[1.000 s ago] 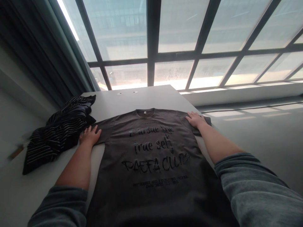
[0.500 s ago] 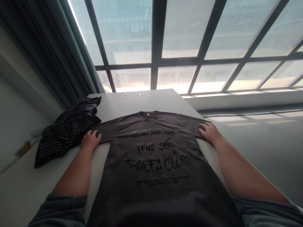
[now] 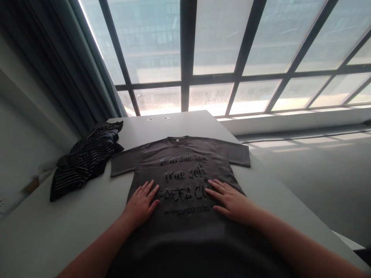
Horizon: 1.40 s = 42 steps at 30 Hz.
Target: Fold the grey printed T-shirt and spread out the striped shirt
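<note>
A dark grey T-shirt [image 3: 185,227] with black lettering is spread face up, its collar toward the window and both sleeves stretched out to the sides. My left hand [image 3: 142,202] rests on the left of its chest, fingers spread, beside the large printed word. On the right of the chest lies my right hand [image 3: 230,200], also with fingers apart, covering the end of the lettering. Both palms face down on the cloth and neither hand grips it. The shirt's lower part falls into shadow near me.
The shirt lies on a white table [image 3: 133,129] with two round fittings near its far edge. A crumpled black garment with white stripes [image 3: 84,158] sits at the left. Beyond are a dark curtain [image 3: 66,58] and a framed window [image 3: 156,42]; pale floor [image 3: 304,170] shows at right.
Both hands have left the sleeve ends and moved inward and toward me onto the shirt's chest. The sleeves now lie free, and the view has shifted slightly.
</note>
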{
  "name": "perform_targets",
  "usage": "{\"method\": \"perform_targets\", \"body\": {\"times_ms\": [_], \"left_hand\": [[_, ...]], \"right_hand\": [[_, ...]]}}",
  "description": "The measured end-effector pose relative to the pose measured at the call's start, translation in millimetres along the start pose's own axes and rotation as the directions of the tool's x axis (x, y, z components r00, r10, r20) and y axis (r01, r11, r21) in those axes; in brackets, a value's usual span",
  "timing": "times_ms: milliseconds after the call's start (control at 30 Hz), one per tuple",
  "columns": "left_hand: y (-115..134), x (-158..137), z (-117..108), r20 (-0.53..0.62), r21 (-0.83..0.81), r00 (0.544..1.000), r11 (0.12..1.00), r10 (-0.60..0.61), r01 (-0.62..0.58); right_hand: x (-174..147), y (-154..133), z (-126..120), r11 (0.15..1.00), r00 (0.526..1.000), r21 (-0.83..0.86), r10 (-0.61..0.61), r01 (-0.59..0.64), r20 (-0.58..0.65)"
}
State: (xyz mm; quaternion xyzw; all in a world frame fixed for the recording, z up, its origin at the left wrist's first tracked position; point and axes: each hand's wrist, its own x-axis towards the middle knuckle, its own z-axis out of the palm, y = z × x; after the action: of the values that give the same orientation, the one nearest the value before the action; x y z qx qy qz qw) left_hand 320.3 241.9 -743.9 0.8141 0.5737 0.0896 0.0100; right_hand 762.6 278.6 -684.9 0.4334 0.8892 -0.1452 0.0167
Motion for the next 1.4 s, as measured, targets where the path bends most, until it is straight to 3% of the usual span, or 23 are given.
{"method": "perform_targets", "body": {"times_ms": [100,267,500,667,833,933,1167,1400], "left_hand": [[1.8,-40.4,5.7,-0.020,0.036,1.000,0.999,0.017,-0.016],[12.2,-101.6,3.8,-0.088,0.096,0.995,0.995,0.049,-0.040],[17.5,-146.2,-12.8,-0.055,0.058,0.993,0.993,0.107,-0.104],[9.3,-166.4,-31.8,0.018,-0.041,0.980,0.980,0.198,-0.197],[14.8,-207.6,-48.8,-0.005,-0.129,0.996,0.987,0.093,-0.092],[20.5,-230.5,-57.8,0.044,-0.191,0.997,0.981,0.056,-0.047],[34.5,-238.9,-82.6,0.243,-0.327,0.970,0.943,0.011,0.071],[28.8,-241.7,-101.7,0.271,-0.462,0.962,0.870,-0.044,0.170]], "right_hand": [[-40.9,-29.4,25.6,0.999,0.999,0.028,0.026,-0.025,-0.024],[-90.8,-48.4,53.3,0.992,0.986,0.036,0.124,-0.121,-0.115],[-116.0,-51.0,53.4,0.975,0.951,0.102,0.217,-0.199,-0.221],[-122.1,-45.4,38.1,0.953,0.950,0.150,0.284,-0.264,-0.132],[-157.1,-54.3,27.9,0.969,0.986,0.195,0.160,-0.148,-0.046],[-185.0,-57.6,27.1,0.977,0.992,0.174,0.122,-0.127,0.042],[-217.3,-49.0,24.4,0.990,0.995,0.114,0.085,-0.078,-0.059],[-228.0,-49.7,16.4,0.980,0.988,0.168,0.119,-0.103,-0.094]]}}
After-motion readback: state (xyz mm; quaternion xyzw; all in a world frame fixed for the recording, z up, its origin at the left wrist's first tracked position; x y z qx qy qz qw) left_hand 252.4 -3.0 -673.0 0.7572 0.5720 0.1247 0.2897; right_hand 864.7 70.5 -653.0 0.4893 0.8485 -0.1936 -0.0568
